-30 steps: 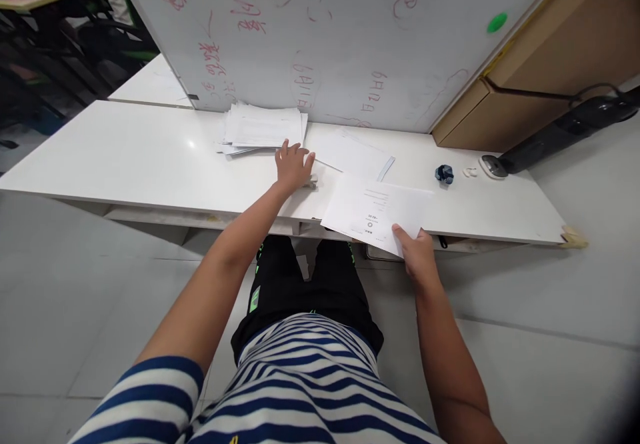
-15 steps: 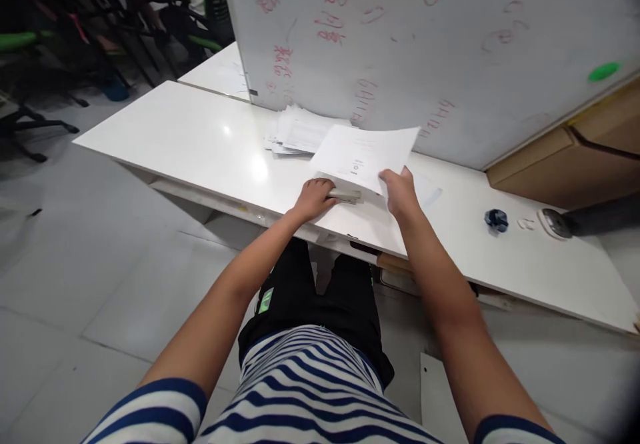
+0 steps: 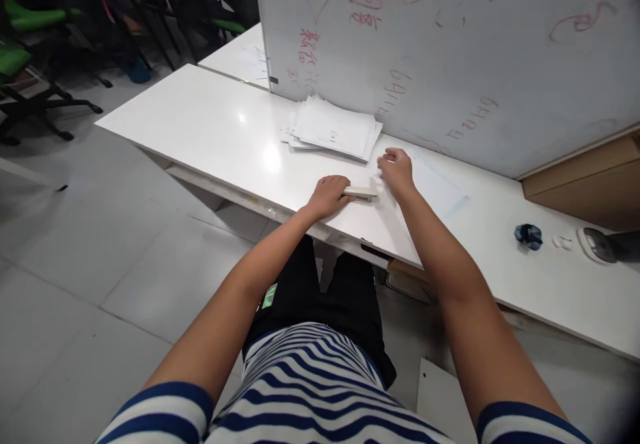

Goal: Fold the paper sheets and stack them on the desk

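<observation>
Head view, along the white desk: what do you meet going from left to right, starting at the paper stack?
Paper stack → left hand → stapler → right hand → loose sheet → dark blue clip → small white bits → round grey base.

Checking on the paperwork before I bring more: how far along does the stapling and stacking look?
Done: a pile of sheets lies by the whiteboard. In hand: the left hand rests on the stapler, and the right hand lies empty beside it. Left: a loose sheet lies flat on the table, apart from the pile.
</observation>
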`<state>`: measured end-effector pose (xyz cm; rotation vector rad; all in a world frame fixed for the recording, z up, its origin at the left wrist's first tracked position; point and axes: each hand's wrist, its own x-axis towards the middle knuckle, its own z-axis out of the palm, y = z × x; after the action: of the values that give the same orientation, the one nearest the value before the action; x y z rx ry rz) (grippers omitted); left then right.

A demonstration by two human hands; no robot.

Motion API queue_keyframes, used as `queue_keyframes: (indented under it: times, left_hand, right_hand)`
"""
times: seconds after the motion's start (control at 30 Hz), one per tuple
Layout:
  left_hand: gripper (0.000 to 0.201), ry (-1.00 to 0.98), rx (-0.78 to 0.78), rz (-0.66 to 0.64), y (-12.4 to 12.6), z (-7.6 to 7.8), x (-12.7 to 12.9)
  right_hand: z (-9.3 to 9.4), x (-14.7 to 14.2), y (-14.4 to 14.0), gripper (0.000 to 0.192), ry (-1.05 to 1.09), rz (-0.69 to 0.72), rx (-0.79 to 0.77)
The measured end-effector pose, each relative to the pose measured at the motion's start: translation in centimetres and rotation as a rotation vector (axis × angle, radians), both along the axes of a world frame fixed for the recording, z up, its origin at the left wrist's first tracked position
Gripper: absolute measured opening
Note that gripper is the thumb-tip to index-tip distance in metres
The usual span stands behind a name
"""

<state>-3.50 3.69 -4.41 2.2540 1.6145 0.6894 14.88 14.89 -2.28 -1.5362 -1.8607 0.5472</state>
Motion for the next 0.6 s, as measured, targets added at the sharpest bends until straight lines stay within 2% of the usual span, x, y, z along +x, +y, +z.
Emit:
queue_keyframes:
  times: [0.1,0.17,0.27,0.4,0.5,0.6]
  left_hand:
    - [0.025,-0.005,-0.011,0.009,0.2,0.0,0.0]
    - [0.025,0.002,-0.017,0.026,0.2,0.1,0.1]
    - [0.028,0.01,-0.018,0.034,0.2,0.3,0.1]
    - [0.032,0.014,-0.014,0.033,0.1,0.5,0.1]
    - [0.034,0.02,-0.023,0.038,0.0,0.6,0.1]
    - [0.035,0.022,-0.027,0.04,0.0,0.6,0.2]
  right_hand:
    - [-0.4,5.0,-4.0,0.044,-0.064,-0.124,0.046]
    - [-0.9,7.8,-6.1,0.047,-0.218,-0.143,0.081]
    - [-2.0,10.6,-7.8,0.057,-0.421,-0.16,0.025]
    - [-2.8,11.4,-8.5,0.051,-0.495,-0.19,0.036]
    - [-2.6,10.8,-8.8,0.046,-0.548,-0.2,0.085]
    - [-2.2,10.5,-9.1,0.048,-0.594,-0.249,0.063]
